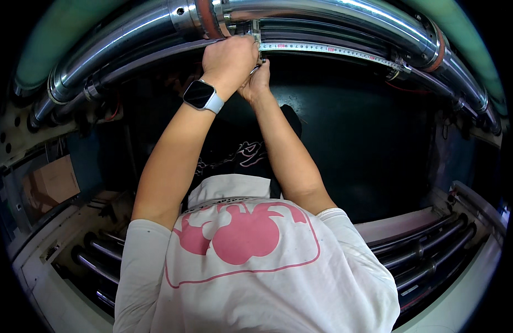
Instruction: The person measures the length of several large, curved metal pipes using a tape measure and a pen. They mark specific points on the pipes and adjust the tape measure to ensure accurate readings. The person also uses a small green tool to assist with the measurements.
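Observation:
My left hand (230, 60), with a watch on its wrist, is closed at a narrow metal holder (256, 32) on the bar below the big roller. Its fingertips are hidden, so what they grip cannot be made out. Just under it, my right hand (257, 80) is closed by a small shiny metal part (256, 70), whose kind is unclear. A white measuring scale (323, 50) with black and red marks runs rightward from beside my hands, along the bar. At its right end sits another small metal holder (399, 67).
A large chrome roller (312, 12) with orange-brown rings arches across the top, between green rollers (56, 44). Dark floor (356, 139) lies below. More metal rollers (423, 252) stand behind me on both sides. A cardboard box (51, 183) is at left.

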Demonstrator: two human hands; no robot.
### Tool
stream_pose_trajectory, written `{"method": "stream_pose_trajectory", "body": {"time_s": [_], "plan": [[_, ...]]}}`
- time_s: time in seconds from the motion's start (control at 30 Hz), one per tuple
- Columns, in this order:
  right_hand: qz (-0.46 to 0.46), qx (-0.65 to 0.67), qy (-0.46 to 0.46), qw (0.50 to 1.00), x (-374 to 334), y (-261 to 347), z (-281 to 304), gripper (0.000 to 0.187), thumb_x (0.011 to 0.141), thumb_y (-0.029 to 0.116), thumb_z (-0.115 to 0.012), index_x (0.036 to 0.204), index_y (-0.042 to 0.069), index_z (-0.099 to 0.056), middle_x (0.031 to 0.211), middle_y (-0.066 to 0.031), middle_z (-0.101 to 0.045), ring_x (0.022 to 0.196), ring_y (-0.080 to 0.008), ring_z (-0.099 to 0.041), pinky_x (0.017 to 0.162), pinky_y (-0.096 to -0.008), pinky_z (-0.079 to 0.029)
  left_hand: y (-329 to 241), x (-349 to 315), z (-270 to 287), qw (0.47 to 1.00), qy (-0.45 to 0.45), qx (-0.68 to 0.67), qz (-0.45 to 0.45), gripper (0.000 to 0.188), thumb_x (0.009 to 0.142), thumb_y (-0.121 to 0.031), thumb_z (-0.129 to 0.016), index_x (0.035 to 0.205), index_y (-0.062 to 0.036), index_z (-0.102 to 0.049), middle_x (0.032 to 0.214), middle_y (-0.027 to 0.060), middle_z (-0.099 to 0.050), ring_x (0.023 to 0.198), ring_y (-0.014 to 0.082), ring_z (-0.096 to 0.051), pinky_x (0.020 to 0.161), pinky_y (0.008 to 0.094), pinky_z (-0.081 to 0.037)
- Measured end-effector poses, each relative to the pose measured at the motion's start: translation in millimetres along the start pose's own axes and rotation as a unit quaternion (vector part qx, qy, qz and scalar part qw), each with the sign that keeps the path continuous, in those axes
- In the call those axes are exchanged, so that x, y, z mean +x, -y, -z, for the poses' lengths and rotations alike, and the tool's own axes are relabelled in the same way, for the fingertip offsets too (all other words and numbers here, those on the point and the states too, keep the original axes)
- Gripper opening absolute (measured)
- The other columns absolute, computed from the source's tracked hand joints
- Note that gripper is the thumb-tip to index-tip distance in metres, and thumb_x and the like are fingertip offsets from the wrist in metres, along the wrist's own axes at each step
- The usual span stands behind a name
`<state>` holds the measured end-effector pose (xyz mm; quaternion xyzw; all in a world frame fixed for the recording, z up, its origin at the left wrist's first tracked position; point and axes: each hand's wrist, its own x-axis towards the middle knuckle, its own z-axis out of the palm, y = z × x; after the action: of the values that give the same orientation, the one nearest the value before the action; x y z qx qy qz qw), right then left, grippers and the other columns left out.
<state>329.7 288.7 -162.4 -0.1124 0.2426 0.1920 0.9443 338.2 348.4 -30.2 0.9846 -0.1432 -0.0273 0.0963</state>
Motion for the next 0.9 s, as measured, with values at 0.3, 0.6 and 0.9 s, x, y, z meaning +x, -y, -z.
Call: {"method": "stream_pose_trajectory", "body": {"time_s": [0.3, 0.6, 0.9], "plan": [[0.05, 0.01, -0.045, 0.998, 2, -4, -7, 0.062, 0.084, 0.061, -0.011, 0.075, 0.01, -0.046, 0.049, -0.0018, -0.038, 0.036, -0.0135, -0.031, 0.031, -0.0235, -0.021, 0, 0, -1, 1.0, -0.006, -0.005, -0.008, 0.027, 0.085, -0.029, -0.044, 0.085, -0.0082, -0.061, 0.084, 0.0106, -0.062, 0.076, 0.0305, -0.06, 0.065, 0.0405, -0.048], [0.053, 0.01, -0.036, 0.998, 8, -3, -2, 0.059, 0.085, 0.058, -0.01, 0.08, 0.011, -0.046, 0.053, -0.0034, -0.044, 0.035, -0.014, -0.033, 0.029, -0.0229, -0.021, -1, 0, 1, 1.0, -0.003, -0.004, -0.007, 0.028, 0.086, -0.03, -0.044, 0.085, -0.0082, -0.061, 0.083, 0.0104, -0.062, 0.076, 0.0301, -0.06, 0.065, 0.0404, -0.048], [0.053, 0.027, -0.032, 0.998, 6, -3, -5, 0.059, 0.085, 0.058, -0.01, 0.077, 0.011, -0.045, 0.051, -0.002, -0.038, 0.036, -0.0127, -0.03, 0.03, -0.0232, -0.02, 0, 0, 0, 1.0, -0.005, -0.003, -0.011, 0.027, 0.086, -0.029, -0.044, 0.085, -0.008, -0.06, 0.083, 0.0105, -0.062, 0.076, 0.03, -0.06, 0.065, 0.0403, -0.048]]}}
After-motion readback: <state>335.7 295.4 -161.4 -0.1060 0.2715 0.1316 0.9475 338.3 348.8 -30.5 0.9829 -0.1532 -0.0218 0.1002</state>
